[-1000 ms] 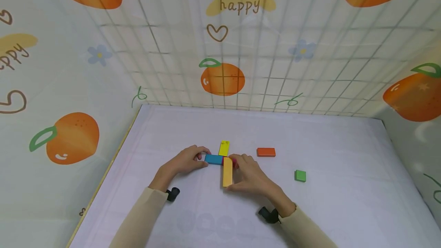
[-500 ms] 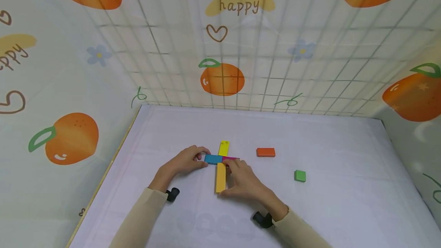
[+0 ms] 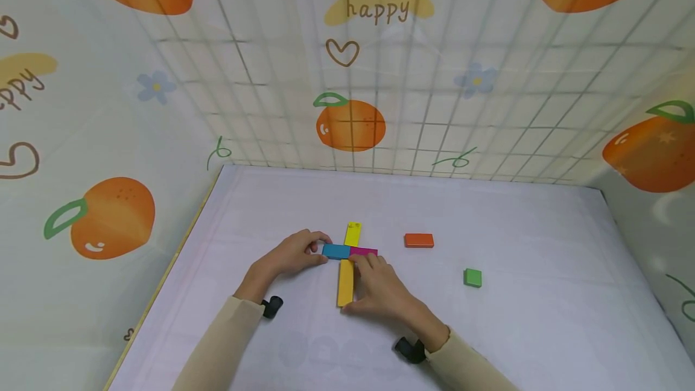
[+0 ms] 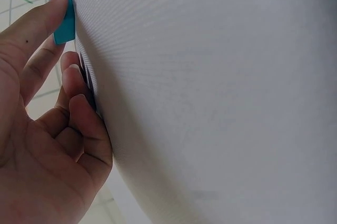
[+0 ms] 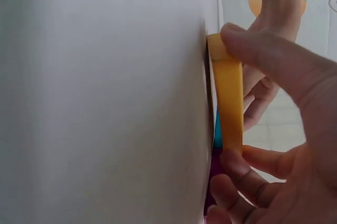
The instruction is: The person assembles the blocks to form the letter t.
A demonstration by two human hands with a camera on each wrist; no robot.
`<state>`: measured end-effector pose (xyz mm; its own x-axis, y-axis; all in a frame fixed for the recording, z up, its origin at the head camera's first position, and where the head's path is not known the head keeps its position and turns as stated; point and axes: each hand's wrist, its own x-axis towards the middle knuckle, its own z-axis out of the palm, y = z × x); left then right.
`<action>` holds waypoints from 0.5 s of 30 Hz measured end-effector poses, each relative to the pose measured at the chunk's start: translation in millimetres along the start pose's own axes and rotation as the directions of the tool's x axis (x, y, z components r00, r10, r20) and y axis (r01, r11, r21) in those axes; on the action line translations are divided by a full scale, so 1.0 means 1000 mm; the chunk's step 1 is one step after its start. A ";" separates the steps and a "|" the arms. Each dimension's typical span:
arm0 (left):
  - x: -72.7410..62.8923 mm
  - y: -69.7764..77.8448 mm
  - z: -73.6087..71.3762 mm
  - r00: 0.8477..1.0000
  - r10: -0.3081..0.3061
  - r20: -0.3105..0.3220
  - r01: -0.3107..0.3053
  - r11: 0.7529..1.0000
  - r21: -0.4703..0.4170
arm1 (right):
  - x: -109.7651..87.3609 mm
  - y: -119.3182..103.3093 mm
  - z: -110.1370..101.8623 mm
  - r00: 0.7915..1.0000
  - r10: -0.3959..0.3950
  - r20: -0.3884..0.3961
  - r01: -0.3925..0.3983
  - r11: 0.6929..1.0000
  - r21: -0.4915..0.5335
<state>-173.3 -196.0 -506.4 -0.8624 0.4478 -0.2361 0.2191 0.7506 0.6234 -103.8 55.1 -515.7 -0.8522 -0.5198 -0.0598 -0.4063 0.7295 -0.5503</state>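
In the head view my left hand (image 3: 292, 253) pinches the left end of a blue block (image 3: 336, 251) between thumb and forefinger. Its other fingers are curled in the left wrist view, where the block (image 4: 64, 23) shows at the top. A magenta block (image 3: 365, 251) lies end to end with the blue one. Behind them a bright yellow block (image 3: 353, 233) points away. My right hand (image 3: 383, 287) grips an orange-yellow block (image 3: 345, 283) by its two ends, just in front of the blue-magenta joint. Whether it touches the row I cannot tell.
A red-orange block (image 3: 418, 240) lies to the right, and a small green block (image 3: 473, 277) sits farther right. All rest on a white tabletop (image 3: 543, 294) with a patterned curtain (image 3: 260, 65) behind. Both wrists carry black cameras.
My right hand has carried the orange-yellow block left and toward me, uncovering the magenta block. My left hand and the other blocks stay in place.
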 end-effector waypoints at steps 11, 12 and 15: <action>0.000 0.000 0.001 1.000 -0.011 -0.002 0.011 1.000 -0.004 | 0.000 -0.001 0.001 1.000 0.008 -0.017 -0.008 0.999 -0.031; 0.000 0.000 0.001 1.000 -0.012 -0.002 0.012 1.000 -0.004 | 0.000 -0.001 0.002 1.000 0.010 -0.015 -0.010 0.999 -0.031; 0.000 0.000 0.001 1.000 -0.010 -0.004 0.010 1.000 -0.003 | 0.001 -0.001 0.002 1.000 0.018 -0.007 -0.018 0.999 -0.027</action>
<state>-173.1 -195.7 -507.4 -0.8663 0.4384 -0.2395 0.2092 0.7537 0.6230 -103.5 53.1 -516.7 -0.8617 -0.5034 -0.0639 -0.3996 0.7507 -0.5261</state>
